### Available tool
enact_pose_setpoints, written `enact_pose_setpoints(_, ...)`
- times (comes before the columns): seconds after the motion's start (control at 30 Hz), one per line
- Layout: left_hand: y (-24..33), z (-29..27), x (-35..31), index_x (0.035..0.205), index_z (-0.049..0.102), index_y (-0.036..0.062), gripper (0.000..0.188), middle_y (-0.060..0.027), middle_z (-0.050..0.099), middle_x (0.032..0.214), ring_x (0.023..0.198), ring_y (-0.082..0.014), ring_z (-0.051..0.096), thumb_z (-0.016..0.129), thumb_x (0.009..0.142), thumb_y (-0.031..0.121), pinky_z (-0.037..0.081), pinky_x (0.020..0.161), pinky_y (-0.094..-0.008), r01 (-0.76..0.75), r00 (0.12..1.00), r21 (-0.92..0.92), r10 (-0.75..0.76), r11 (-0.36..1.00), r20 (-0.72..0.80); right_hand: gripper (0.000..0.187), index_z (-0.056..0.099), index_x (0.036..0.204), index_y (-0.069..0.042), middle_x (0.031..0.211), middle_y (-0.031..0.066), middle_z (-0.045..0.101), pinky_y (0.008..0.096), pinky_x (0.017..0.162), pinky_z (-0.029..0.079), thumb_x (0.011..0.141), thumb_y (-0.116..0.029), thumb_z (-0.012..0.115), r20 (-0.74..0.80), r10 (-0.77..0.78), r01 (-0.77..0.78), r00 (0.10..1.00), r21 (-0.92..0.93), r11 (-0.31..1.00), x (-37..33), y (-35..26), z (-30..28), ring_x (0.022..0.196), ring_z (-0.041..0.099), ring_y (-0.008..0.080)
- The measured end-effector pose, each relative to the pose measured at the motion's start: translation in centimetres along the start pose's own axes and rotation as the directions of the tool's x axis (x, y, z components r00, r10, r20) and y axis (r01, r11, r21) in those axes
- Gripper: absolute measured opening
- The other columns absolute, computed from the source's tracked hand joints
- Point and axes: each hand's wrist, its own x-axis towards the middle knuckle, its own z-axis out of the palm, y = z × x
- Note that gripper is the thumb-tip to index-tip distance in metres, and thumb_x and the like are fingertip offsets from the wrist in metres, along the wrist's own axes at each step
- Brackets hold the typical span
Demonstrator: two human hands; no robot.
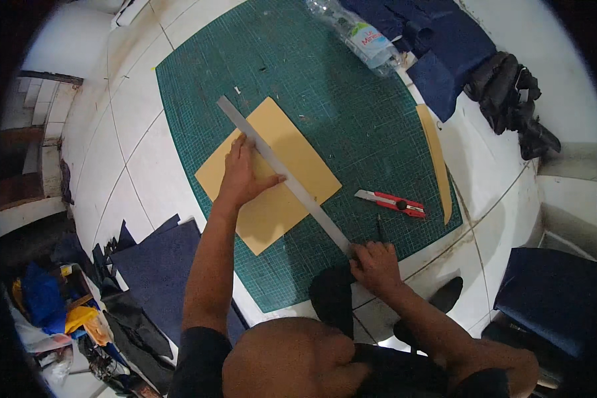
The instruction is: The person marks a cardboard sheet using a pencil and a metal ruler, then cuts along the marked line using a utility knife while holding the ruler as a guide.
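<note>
A tan rectangular sheet [298,156] lies at a slant on the green cutting mat [351,126]. Across it runs a long metal ruler [300,192], from the upper left down toward the lower right. My left hand [241,176] rests on the sheet with thumb and fingers spread, their tips at the ruler's edge. At the ruler's near end, beyond the sheet, my right hand [377,266] has its fingers curled around it. A red utility knife [395,203] with its blade out lies on the mat, right of the ruler and touched by neither hand.
A narrow tan strip [435,166] lies along the mat's right edge. At the far edge are a clear plastic bottle [361,40] and dark blue fabric [444,50]. Dark blue sheets [159,272] lie on the tiled floor at left, near a cluttered pile [66,312].
</note>
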Motion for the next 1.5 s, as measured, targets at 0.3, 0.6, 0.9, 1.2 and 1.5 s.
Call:
enact_pose_setpoints(0.3,-0.4,0.3,0.2,0.132,0.045,-0.0058,0.099,-0.0265,0.031,0.149,0.135,-0.0449,0.034,0.091,0.059,0.043,0.034,0.112,-0.0498,0.005,1.000,-0.059,-0.005,0.998,0.002,0.046,0.054,0.132,-0.008,0.109,0.0120,0.057,0.0434,0.084,0.045,0.087,-0.015,0.064,0.006,-0.126,0.126,0.992,-0.095,0.987,10.5,-2.0,-1.6,0.102,0.056,0.0285)
enact_pose_setpoints(0.6,-0.5,0.3,0.0,0.142,0.038,-0.0039,0.111,-0.0276,0.032,0.148,0.135,-0.0443,0.035,0.090,0.058,0.047,0.033,0.113,-0.0485,0.040,0.998,-0.017,-0.040,0.999,-0.046,0.031,0.067,0.104,-0.006,0.096,0.0113,0.057,0.0413,0.072,0.044,0.084,-0.030,0.071,0.057,-0.310,0.315,0.949,-0.175,0.933,4.7,1.8,-1.2,0.087,0.057,0.0277)
enact_pose_setpoints(0.9,-0.3,-0.8,1.0,0.147,0.031,-0.0036,0.119,-0.0240,0.025,0.155,0.142,-0.0409,0.028,0.091,0.056,0.047,0.029,0.117,-0.0453,0.081,0.993,0.038,-0.084,0.996,0.088,0.035,0.062,0.112,-0.005,0.097,0.0132,0.061,0.0414,0.069,0.054,0.086,-0.025,0.071,0.031,0.071,-0.073,0.997,0.056,0.996,0.6,-0.7,0.6,0.080,0.064,0.0297)
enact_pose_setpoints(1.2,-0.3,-0.7,1.8,0.148,0.031,-0.0001,0.120,-0.0218,0.027,0.156,0.142,-0.0406,0.028,0.091,0.056,0.047,0.031,0.117,-0.0456,0.117,0.987,0.072,-0.124,0.991,0.105,0.035,0.060,0.116,-0.005,0.093,0.0126,0.060,0.0389,0.069,0.055,0.085,-0.016,0.072,-0.003,0.069,-0.069,0.998,0.067,0.995,0.9,-0.5,0.4,0.083,0.065,0.0280)
enact_pose_setpoints(1.5,0.0,-1.1,2.1,0.147,0.032,-0.0010,0.119,-0.0216,0.027,0.156,0.140,-0.0407,0.032,0.091,0.057,0.047,0.033,0.115,-0.0456,0.124,0.981,0.093,-0.137,0.988,0.137,0.034,0.061,0.115,-0.004,0.095,0.0117,0.060,0.0380,0.069,0.055,0.085,-0.016,0.072,0.019,0.079,-0.080,0.997,0.077,0.994,0.7,-0.5,0.4,0.083,0.065,0.0251)
